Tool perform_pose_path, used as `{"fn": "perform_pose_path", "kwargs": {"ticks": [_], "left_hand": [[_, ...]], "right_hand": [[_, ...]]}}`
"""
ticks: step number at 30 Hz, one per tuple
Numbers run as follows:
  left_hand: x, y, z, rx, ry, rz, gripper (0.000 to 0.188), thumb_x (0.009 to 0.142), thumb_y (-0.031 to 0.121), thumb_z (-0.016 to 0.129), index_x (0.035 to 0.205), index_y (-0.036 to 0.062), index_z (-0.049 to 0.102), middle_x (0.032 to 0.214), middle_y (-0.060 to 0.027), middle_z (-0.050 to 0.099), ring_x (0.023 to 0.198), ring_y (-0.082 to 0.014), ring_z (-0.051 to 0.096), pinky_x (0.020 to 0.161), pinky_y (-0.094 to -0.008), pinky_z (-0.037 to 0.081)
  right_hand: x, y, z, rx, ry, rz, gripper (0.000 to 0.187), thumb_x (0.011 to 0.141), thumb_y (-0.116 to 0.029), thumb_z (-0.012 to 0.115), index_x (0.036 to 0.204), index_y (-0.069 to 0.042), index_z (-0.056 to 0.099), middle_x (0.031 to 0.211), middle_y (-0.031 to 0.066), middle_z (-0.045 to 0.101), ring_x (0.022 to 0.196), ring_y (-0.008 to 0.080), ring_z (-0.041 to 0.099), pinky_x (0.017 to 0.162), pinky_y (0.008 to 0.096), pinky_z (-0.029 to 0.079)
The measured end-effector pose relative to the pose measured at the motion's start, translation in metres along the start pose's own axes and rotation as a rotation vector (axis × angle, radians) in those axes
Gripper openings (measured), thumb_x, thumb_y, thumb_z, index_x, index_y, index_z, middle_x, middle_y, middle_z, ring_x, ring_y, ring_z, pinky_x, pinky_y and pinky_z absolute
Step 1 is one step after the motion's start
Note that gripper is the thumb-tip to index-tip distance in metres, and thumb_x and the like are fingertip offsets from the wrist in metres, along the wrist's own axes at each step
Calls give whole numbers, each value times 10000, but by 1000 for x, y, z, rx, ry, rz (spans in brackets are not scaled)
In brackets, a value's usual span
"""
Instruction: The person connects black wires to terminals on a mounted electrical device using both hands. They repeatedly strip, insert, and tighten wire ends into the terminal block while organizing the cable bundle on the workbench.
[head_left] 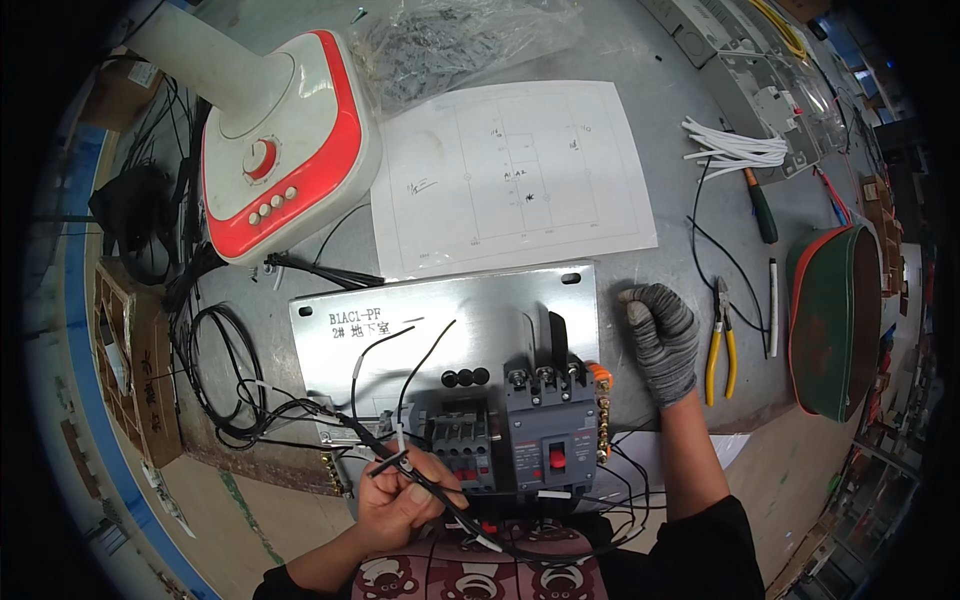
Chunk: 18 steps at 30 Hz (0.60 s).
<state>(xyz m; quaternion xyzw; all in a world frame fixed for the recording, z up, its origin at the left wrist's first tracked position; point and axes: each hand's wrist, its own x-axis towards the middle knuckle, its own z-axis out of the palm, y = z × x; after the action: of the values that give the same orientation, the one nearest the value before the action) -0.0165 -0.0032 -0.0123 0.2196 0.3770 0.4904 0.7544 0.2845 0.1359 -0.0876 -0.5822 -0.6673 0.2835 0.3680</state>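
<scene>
My bare left hand [405, 495] is closed around a bundle of black wires [460, 515] near the front edge of the table. A short dark cable end and a white tie show at its fingers. The bundle runs across a silver metal mounting plate [450, 290], which carries a grey contactor [462, 440] and a larger grey circuit breaker [530, 425] with a red switch. Two loose wire ends stick up over the plate. To the right of the plate, my right hand [662, 345], in a grey striped glove, rests curled into a loose fist. Nothing shows in it.
Behind the plate lies a printed drawing [560, 170]. A white and red fan base [290, 200] stands back left, by coiled black cable [215, 380]. On the right are yellow-handled pliers [722, 350], a screwdriver [762, 210], white tubing pieces [735, 147] and a green bin [845, 320].
</scene>
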Motion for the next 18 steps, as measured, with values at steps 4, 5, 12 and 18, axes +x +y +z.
{"fn": "perform_pose_path", "kwargs": {"ticks": [4,5,12,18], "left_hand": [[1,1,1,-6,6,-9,103,923,74,507,950,-21,478,894,-237,623,457,-51,370,431,-201,317],[1,1,1,-9,4,-7,103,923,72,507,954,-22,478,894,-237,623,458,-51,370,431,-201,317],[0,0,2,-19,18,0,99,919,64,509,962,-21,480,893,-239,622,463,-52,369,436,-203,320],[2,1,2,-23,-2,5,104,920,69,509,965,-20,481,889,-239,624,463,-49,365,444,-204,327]], "right_hand": [[0,2,0,3,-1,-3,123,842,-122,631,905,-35,690,842,118,673,771,261,645,722,335,506],[0,2,0,2,-1,-4,122,842,-122,631,905,-34,689,842,118,673,771,261,645,723,335,506],[-1,4,0,-1,7,-15,119,843,-129,634,899,-40,687,836,115,670,764,262,641,718,336,504],[-2,4,0,-11,10,-6,121,845,-143,636,897,-47,689,830,112,670,763,265,640,716,341,504]]}}
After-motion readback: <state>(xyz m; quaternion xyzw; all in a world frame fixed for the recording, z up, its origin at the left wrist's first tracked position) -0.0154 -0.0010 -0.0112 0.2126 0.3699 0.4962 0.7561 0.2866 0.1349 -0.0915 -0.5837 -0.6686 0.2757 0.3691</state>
